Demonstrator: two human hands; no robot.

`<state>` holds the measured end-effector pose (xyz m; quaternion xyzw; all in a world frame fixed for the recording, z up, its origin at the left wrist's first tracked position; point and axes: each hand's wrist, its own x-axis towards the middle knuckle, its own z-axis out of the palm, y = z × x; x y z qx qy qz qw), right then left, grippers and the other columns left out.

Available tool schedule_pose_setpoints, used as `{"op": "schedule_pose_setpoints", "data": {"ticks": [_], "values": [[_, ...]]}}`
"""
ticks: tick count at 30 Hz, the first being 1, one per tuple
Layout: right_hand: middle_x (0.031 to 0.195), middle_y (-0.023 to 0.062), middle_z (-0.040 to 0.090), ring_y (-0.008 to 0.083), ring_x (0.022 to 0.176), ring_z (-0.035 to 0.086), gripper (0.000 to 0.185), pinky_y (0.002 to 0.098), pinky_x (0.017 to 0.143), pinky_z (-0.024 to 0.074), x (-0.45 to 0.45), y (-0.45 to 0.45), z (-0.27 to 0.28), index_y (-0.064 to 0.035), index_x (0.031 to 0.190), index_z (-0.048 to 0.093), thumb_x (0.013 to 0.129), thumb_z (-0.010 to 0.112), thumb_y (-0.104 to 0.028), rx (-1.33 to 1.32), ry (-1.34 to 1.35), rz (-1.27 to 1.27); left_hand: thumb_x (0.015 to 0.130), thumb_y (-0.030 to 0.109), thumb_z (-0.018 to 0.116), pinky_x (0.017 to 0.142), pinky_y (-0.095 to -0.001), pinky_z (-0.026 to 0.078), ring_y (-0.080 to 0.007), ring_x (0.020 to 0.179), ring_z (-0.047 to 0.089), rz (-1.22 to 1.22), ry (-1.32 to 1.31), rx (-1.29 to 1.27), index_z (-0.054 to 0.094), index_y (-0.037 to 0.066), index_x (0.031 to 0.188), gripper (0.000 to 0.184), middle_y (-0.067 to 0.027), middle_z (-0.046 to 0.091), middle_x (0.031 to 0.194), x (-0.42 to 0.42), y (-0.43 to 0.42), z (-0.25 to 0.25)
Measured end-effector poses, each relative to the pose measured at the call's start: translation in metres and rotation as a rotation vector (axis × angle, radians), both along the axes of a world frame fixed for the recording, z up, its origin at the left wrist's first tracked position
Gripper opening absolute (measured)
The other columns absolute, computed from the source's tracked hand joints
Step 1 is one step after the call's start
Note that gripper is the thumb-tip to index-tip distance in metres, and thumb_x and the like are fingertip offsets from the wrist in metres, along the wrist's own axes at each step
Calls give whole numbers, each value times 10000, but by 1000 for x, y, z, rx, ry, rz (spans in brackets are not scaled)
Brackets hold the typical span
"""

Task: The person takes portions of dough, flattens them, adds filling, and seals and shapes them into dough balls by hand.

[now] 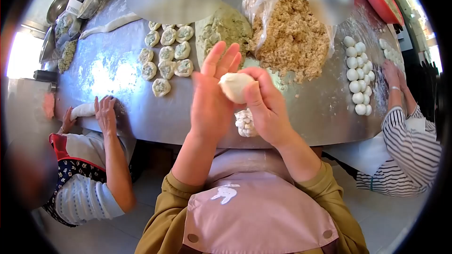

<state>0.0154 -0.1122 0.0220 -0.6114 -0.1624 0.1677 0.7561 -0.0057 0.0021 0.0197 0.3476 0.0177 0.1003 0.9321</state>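
Between my hands, above the metal table's near edge, is a smooth, pale dough ball (236, 87). My right hand (270, 106) holds it with the thumb on its near side and the fingers curled behind. Raised beside it, my left hand (212, 99) has its fingers stretched out, palm toward the ball. Below the ball, a small lumpy white piece (246, 123) sits on the table. Beyond my hands are a heap of brown filling (296, 35) in clear plastic and a greenish mass (223, 30). Several round pieces with green-flecked tops (166, 53) stand to the left.
At the left, a co-worker's hands (105, 113) are on a dough roll (84, 110). White balls (353, 74) stand in rows at the right, near another person's hands (391, 73). A red basin (383, 0) and metal bowls (65, 3) are at the far corners.
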Motion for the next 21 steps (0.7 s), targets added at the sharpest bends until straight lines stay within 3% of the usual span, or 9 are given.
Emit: {"op": "schedule_pose_setpoints", "data": {"ticks": [2,5,7,9,11,13,15,17,21], "values": [[1048,127,618,272,875,619,413,367,765,492,-7,0,6,-6,1183,489,986,483,-370,-88,118,55,944,485,493,1044,-359,350,-243,1286,424,23,-40,423,520,-4,1264,585,-148,538,1289,-2,-1,-11],[1046,139,619,261,913,621,457,360,765,495,-11,-7,6,-17,1191,500,968,502,-416,-183,-39,10,974,447,457,1015,-380,378,-279,1275,450,-32,-30,266,637,-34,1069,523,-171,644,1060,-4,-2,-36],[1003,105,603,186,856,600,460,337,695,507,-12,-13,3,-43,1167,502,964,490,-455,-268,-238,-107,972,540,381,1055,-409,336,-307,1308,405,11,-7,494,607,-33,1136,637,-178,610,1162,-2,-15,-27],[1008,93,605,194,862,607,432,333,699,508,-9,-34,-8,-54,1168,502,963,507,-434,-195,-62,-44,953,621,274,1063,-435,338,-339,1278,431,-67,46,480,509,28,1259,708,-193,473,1365,2,-30,-23],[955,71,606,160,797,595,373,305,669,494,-4,-57,-8,-63,1126,517,974,492,-402,-118,102,-120,876,740,276,1092,-435,284,-321,1336,353,-190,70,141,257,39,1455,910,-170,304,1490,5,-50,-4],[864,49,612,113,702,573,328,277,636,478,1,-90,-3,-68,1065,543,970,495,-379,-7,349,-243,877,718,349,1055,-420,335,-303,1297,398,-298,50,73,240,34,1459,905,-162,312,1482,10,-49,-5],[929,55,602,123,685,558,386,278,611,482,19,-144,-14,-78,1132,512,1011,376,-418,13,246,-419,902,644,409,1025,-413,360,-291,1271,422,-274,29,148,256,38,1454,834,-158,346,1458,12,-45,-7],[909,48,617,120,670,567,354,274,587,480,43,-220,-30,-73,1118,546,1001,402,-375,5,169,-650,922,567,453,1006,-405,376,-282,1252,440,-263,30,195,280,40,1442,761,-153,382,1431,11,-35,-13],[862,135,653,218,756,630,502,342,692,502,74,-335,-13,-2,1001,607,930,432,-467,-813,120,-1118,941,434,488,989,-386,390,-266,1225,464,-263,59,224,345,40,1393,616,-138,454,1365,1,-8,-29]]}}
